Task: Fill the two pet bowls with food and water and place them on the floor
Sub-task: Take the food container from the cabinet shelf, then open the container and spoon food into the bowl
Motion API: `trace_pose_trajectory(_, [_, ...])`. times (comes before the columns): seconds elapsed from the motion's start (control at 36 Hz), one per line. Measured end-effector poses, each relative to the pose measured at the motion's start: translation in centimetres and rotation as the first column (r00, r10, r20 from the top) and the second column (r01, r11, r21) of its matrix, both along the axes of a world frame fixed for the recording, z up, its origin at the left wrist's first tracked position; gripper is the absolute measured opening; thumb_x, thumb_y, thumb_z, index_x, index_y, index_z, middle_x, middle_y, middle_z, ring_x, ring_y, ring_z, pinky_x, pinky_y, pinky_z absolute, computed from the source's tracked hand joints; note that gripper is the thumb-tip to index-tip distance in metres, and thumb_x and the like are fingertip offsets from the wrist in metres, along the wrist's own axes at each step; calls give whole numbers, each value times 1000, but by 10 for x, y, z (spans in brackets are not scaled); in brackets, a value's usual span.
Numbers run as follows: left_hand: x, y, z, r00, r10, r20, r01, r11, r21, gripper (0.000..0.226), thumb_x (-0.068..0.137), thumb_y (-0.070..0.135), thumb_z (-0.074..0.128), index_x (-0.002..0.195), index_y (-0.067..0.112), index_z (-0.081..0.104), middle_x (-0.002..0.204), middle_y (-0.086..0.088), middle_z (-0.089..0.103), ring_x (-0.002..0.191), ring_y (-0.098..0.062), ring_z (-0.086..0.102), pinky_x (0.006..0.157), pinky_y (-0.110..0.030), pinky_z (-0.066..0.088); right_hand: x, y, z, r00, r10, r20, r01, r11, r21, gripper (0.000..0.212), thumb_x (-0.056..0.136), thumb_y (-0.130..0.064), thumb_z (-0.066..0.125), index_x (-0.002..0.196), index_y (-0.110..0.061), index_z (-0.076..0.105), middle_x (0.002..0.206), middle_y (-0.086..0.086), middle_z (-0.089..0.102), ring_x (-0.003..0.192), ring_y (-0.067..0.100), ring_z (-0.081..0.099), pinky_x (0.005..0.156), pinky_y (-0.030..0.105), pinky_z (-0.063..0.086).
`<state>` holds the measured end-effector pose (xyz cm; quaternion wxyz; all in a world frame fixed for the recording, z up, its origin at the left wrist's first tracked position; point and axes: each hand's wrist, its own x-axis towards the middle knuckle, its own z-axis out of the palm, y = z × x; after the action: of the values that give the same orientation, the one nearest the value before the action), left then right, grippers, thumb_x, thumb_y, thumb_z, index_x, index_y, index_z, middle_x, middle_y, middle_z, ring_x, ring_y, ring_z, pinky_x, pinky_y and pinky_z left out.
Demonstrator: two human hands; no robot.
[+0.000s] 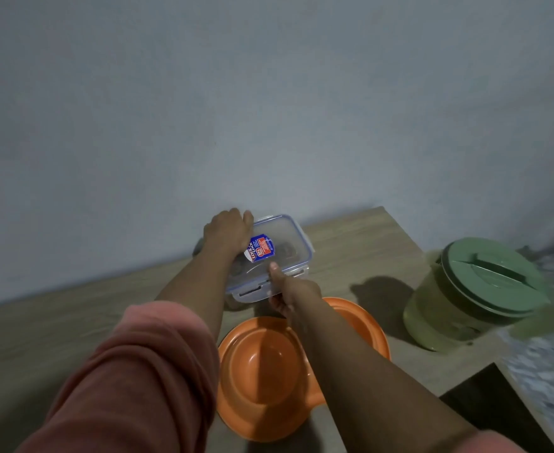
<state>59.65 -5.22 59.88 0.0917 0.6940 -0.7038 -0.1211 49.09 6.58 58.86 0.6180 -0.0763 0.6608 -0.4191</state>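
A clear plastic food container (pixel 285 237) with a blue-trimmed lid and a blue-red label stands at the back of the wooden table, against the wall. My left hand (pixel 228 232) lies over its far left corner, fingers curled round the lid's edge. My right hand (pixel 285 292) grips the lid's front latch flap. Two orange pet bowls stand in front of it, both holding nothing: one (pixel 259 377) near me, the other (pixel 364 322) partly hidden behind my right forearm. A pale green jug (pixel 465 299) with a darker green lid stands at the right.
The wooden table (pixel 360 237) ends at a grey wall (pixel 269 109) behind the container. At the right the table has a cut-out corner with a dark gap (pixel 485 397), and a patterned grey surface (pixel 550 354) lies beyond it.
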Motion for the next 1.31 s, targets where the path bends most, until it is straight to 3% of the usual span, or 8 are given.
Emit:
trace_pose_trajectory(0.08, [4,8,9,999,22,-28,-24,998,-51,53,102,38,21,109,0,58,107,-21,61,100,-34,57,82,-39,45,2,3,6,992,-53,-114,57,998,35,71,67,-41,83,119,-6,51,104,13,67,74,21,65,73,33,58])
trace_pose_trajectory(0.17, [9,14,22,999,22,-37,-24,998,-57,52,102,38,19,114,3,56,110,-19,61,100,-32,57,77,-37,44,5,6,16,971,-124,-202,125,992,-6,86,60,-40,88,125,-5,44,118,19,63,97,35,66,86,44,56])
trace_pose_trajectory(0.42, [44,45,69,935,145,-325,-151,988,5,45,102,39,24,120,6,49,117,-20,60,95,-27,56,75,-32,44,22,2,67,827,-38,-561,-63,985,-160,71,73,-45,77,127,-5,55,127,14,61,117,32,59,97,39,49])
trace_pose_trajectory(0.56, [98,84,78,919,249,-305,-257,966,15,50,103,36,21,120,3,54,127,-19,57,117,-34,50,88,-33,36,64,16,83,832,102,-545,-233,956,-178,47,84,-39,68,114,-2,65,118,14,67,110,31,63,89,33,48])
trace_pose_trajectory(0.72, [153,138,55,894,403,-195,-382,914,135,52,105,29,18,132,-1,51,139,-21,50,130,-33,45,105,-33,33,114,44,76,777,329,-537,-422,905,-57,40,90,-21,55,122,1,60,126,18,61,117,32,59,95,34,49])
trace_pose_trajectory(0.94, [199,202,-11,795,596,-111,-547,784,292,45,99,28,32,125,4,60,134,-19,56,125,-34,52,101,-35,40,154,88,39,626,531,-571,-595,799,90,40,95,-19,48,128,2,55,132,18,57,123,32,53,96,31,44])
trace_pose_trajectory(1.11, [210,232,-46,737,663,-129,-602,731,322,41,96,31,39,115,7,66,120,-17,65,111,-34,60,92,-33,45,165,103,24,594,610,-524,-651,747,132,44,98,-24,45,134,1,51,135,17,54,123,29,53,79,23,38])
trace_pose_trajectory(1.31, [210,243,-58,738,662,-133,-598,733,324,41,95,33,39,111,8,68,116,-16,67,107,-34,61,89,-33,46,169,111,12,636,610,-473,-642,758,114,44,96,-25,49,131,1,51,128,19,57,115,31,57,83,33,47])
